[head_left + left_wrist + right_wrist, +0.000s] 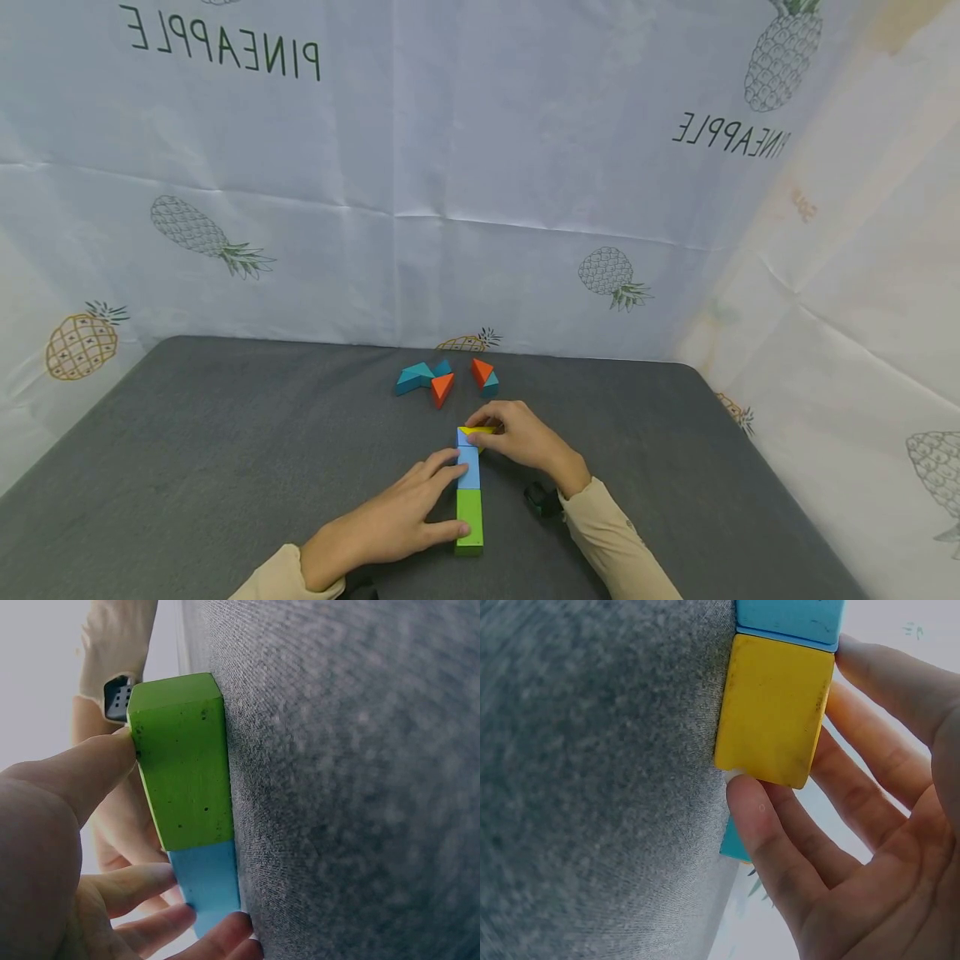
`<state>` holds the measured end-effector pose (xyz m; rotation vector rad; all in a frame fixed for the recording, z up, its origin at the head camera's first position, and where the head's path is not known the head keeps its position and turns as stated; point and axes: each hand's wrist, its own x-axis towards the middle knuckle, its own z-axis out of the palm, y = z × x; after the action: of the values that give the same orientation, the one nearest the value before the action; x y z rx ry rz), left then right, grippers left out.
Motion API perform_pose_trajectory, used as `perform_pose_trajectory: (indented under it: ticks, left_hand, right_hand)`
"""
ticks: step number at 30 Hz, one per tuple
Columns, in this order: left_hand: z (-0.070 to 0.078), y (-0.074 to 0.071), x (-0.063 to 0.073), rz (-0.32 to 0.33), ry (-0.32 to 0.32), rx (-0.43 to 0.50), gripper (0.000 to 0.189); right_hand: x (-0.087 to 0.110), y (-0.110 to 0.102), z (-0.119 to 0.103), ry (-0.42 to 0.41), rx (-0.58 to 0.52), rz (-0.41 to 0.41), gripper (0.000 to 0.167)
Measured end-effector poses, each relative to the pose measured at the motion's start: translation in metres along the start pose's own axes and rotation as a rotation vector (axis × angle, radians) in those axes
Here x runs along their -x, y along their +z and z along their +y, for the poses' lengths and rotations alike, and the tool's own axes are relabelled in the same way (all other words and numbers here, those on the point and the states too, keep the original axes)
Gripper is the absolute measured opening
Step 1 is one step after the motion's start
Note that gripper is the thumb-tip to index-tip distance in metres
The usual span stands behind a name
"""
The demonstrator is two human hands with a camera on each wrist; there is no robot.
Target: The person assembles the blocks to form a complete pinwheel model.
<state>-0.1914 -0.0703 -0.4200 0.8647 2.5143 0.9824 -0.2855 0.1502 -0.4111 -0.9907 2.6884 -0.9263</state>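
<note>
A green block and a light blue block lie end to end in a straight row. At the row's far end, a small light blue piece sits against a yellow block. My right hand pinches the yellow block between thumb and fingers; its broad yellow side fills the middle of the right wrist view. Along the left of the row, my left hand has its fingers spread, thumb touching the green block and fingertips by the light blue block.
Beyond the row lie teal blocks, an orange triangular block, and another orange block beside a teal piece. The grey table ends at a pineapple-print curtain.
</note>
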Motion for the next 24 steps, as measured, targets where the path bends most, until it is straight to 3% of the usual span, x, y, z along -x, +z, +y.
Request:
perform_pose_trajectory:
  ticks: [14, 24]
  left_hand:
    - [-0.0002, -0.0001, 0.0003, 0.001, -0.006, 0.004, 0.08]
    - [-0.0002, 0.0004, 0.0, 0.004, -0.004, -0.003, 0.08]
  right_hand:
    - [-0.0004, -0.0013, -0.0013, 0.026, 0.007, -0.001, 0.024]
    - [0.0016, -0.0045, 0.0016, 0.049, -0.01, 0.082, 0.028]
